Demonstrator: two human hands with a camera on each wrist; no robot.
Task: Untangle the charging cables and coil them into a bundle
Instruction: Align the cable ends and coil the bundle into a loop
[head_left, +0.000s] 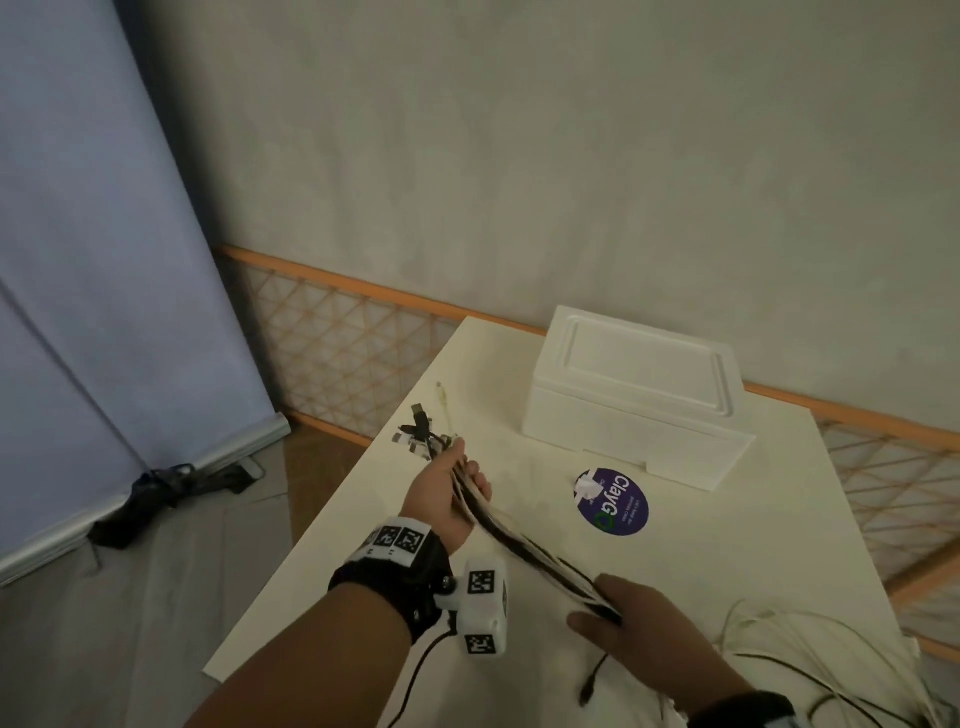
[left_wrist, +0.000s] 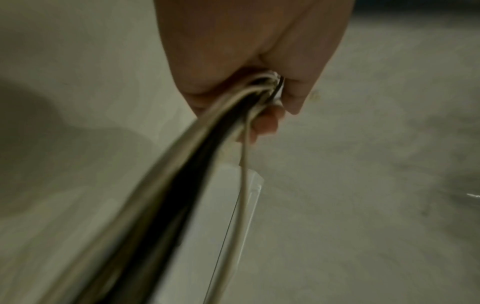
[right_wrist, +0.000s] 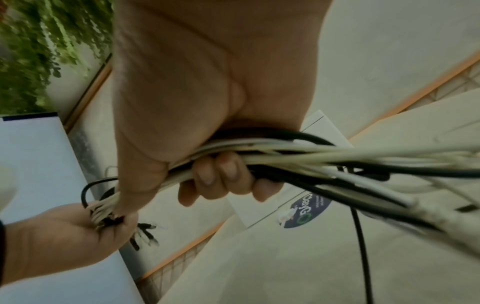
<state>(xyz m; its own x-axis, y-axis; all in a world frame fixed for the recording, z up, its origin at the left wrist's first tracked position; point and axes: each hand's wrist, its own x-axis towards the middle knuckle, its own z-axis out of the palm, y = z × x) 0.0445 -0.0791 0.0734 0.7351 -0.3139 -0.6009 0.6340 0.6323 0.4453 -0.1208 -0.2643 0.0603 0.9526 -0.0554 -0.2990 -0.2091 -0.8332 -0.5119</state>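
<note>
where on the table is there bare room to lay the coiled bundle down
Bare table lies by the near left edge, below the left hand. The near right corner is crowded with loose cables; the white box and purple sticker fill the back.

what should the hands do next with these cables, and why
Probably slide the right hand further down the cables toward the loose tails. The left hand already grips them near the gathered plug ends, and the stretch between the hands runs straight, but the rest sprawls unsorted on the table.

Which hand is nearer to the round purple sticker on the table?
Left. The left hand grips the cables beside the sticker; the right hand grips them nearer the person.
</note>
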